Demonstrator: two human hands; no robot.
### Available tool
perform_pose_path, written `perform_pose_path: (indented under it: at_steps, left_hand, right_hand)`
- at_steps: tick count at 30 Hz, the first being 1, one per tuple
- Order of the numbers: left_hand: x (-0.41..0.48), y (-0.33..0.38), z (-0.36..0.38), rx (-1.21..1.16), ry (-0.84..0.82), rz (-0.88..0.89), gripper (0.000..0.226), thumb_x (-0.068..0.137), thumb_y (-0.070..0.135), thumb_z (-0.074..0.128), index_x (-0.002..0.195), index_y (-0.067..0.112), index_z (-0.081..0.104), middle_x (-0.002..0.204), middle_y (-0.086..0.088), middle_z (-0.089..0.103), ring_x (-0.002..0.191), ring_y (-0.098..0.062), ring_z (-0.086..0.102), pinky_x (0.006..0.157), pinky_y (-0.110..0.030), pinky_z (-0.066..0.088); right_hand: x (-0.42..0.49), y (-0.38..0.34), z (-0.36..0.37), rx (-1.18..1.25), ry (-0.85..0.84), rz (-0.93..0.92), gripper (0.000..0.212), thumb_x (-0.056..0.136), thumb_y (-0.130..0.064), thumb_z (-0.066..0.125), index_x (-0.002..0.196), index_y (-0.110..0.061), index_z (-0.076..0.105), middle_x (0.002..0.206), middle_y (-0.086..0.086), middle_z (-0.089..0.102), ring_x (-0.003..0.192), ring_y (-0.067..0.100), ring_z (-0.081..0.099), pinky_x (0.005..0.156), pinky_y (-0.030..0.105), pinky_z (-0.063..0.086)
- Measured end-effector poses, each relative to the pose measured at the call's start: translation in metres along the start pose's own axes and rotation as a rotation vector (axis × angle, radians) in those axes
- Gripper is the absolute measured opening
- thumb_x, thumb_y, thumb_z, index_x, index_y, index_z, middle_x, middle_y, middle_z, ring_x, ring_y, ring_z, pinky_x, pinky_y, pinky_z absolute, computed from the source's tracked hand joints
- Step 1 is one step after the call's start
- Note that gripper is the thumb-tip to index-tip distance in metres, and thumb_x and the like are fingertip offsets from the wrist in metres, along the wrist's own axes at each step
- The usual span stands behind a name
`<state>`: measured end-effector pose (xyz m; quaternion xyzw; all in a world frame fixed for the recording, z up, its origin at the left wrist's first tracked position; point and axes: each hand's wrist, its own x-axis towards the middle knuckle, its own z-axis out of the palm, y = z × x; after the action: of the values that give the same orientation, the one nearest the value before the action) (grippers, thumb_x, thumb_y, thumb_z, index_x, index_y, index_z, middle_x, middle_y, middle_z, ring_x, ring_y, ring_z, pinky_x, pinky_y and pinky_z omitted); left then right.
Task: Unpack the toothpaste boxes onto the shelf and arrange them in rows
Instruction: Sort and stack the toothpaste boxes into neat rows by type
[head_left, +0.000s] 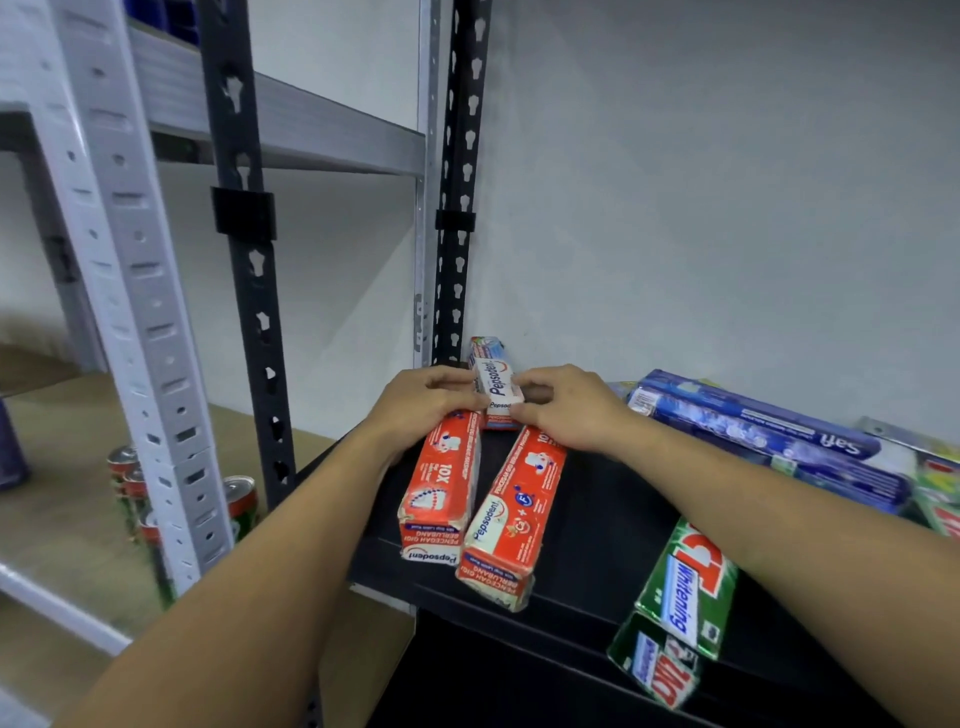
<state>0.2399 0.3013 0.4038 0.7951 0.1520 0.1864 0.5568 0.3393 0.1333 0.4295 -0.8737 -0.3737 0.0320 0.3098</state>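
Note:
A small white Pepsodent box lies near the back wall of the black shelf. My left hand and my right hand both pinch it at its near end, one on each side. Below the hands two red Pepsodent boxes lie lengthwise, almost side by side, the right one angled and overhanging the front edge. A green whitening box lies at the front right, partly under my right forearm.
Blue toothpaste boxes are stacked at the right against the wall, with more green boxes beyond them. Black uprights and grey uprights frame the shelves. Red-and-green cans stand on the wooden shelf at left.

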Motion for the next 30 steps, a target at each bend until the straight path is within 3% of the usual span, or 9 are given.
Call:
perform_pose_path:
  at_steps: [5, 6, 8, 10, 15, 18, 23, 30]
  left_hand:
    - [-0.001, -0.004, 0.001, 0.028, 0.073, 0.009, 0.027, 0.085, 0.036, 0.072, 0.111, 0.033, 0.068, 0.096, 0.01, 0.074, 0.073, -0.006, 0.072, 0.065, -0.021, 0.048]
    - [0.0, -0.005, 0.002, 0.019, 0.108, 0.02, 0.024, 0.087, 0.034, 0.069, 0.11, 0.032, 0.069, 0.098, 0.01, 0.074, 0.077, -0.007, 0.072, 0.066, -0.021, 0.048]
    - [0.002, -0.007, 0.003, 0.015, 0.161, 0.04, 0.02, 0.089, 0.031, 0.066, 0.108, 0.031, 0.071, 0.1, 0.011, 0.073, 0.081, -0.007, 0.071, 0.067, -0.021, 0.048]
    - [0.003, -0.008, 0.004, 0.031, 0.183, 0.056, 0.017, 0.091, 0.03, 0.064, 0.106, 0.029, 0.072, 0.095, 0.013, 0.071, 0.079, -0.007, 0.07, 0.065, -0.019, 0.046]
    - [0.01, -0.012, 0.005, 0.016, 0.28, 0.076, 0.013, 0.094, 0.029, 0.061, 0.095, 0.026, 0.074, 0.086, 0.016, 0.068, 0.078, -0.004, 0.066, 0.063, -0.017, 0.041]
    - [0.013, -0.013, 0.005, 0.015, 0.296, 0.076, 0.013, 0.094, 0.029, 0.061, 0.094, 0.025, 0.073, 0.085, 0.015, 0.069, 0.079, -0.005, 0.066, 0.063, -0.019, 0.041]
    - [0.017, -0.015, 0.006, 0.036, 0.311, 0.077, 0.016, 0.094, 0.031, 0.059, 0.096, 0.024, 0.074, 0.088, 0.015, 0.069, 0.083, -0.006, 0.066, 0.068, -0.021, 0.043]
    - [0.017, -0.015, 0.008, 0.064, 0.321, 0.069, 0.015, 0.095, 0.033, 0.059, 0.096, 0.026, 0.073, 0.087, 0.016, 0.067, 0.082, -0.007, 0.066, 0.071, -0.021, 0.044]
  right_hand:
    - [0.017, -0.004, -0.009, -0.232, -0.062, -0.115, 0.042, 0.103, -0.023, 0.046, 0.144, -0.035, 0.047, 0.147, 0.005, 0.048, 0.111, 0.017, 0.057, 0.059, 0.012, 0.042]
    - [0.022, -0.005, -0.013, -0.284, -0.086, -0.139, 0.044, 0.103, -0.02, 0.046, 0.144, -0.036, 0.046, 0.148, 0.005, 0.047, 0.115, 0.018, 0.055, 0.062, 0.013, 0.044]
    - [0.032, -0.006, -0.021, -0.39, -0.14, -0.175, 0.05, 0.101, -0.016, 0.051, 0.144, -0.04, 0.045, 0.152, 0.003, 0.042, 0.126, 0.022, 0.049, 0.082, 0.022, 0.049]
    - [0.043, -0.009, -0.027, -0.464, -0.238, -0.184, 0.06, 0.097, -0.011, 0.056, 0.145, -0.045, 0.041, 0.157, -0.001, 0.033, 0.135, 0.022, 0.04, 0.099, 0.029, 0.043]
    - [0.065, -0.025, -0.029, -0.547, -0.393, -0.208, 0.08, 0.091, 0.009, 0.044, 0.143, -0.051, 0.04, 0.158, -0.002, 0.03, 0.132, 0.025, 0.042, 0.1, 0.04, 0.049]
    - [0.074, -0.027, -0.024, -0.654, -0.429, -0.23, 0.077, 0.091, 0.007, 0.048, 0.144, -0.049, 0.039, 0.16, -0.001, 0.025, 0.141, 0.025, 0.031, 0.107, 0.04, 0.042]
    - [0.081, -0.017, -0.035, -0.642, -0.452, -0.213, 0.068, 0.091, -0.012, 0.068, 0.142, -0.05, 0.042, 0.157, -0.001, 0.03, 0.139, 0.023, 0.032, 0.108, 0.036, 0.037]
    - [0.079, -0.014, -0.046, -0.603, -0.478, -0.17, 0.068, 0.087, -0.021, 0.073, 0.142, -0.046, 0.043, 0.152, -0.004, 0.037, 0.14, 0.023, 0.031, 0.104, 0.035, 0.033]
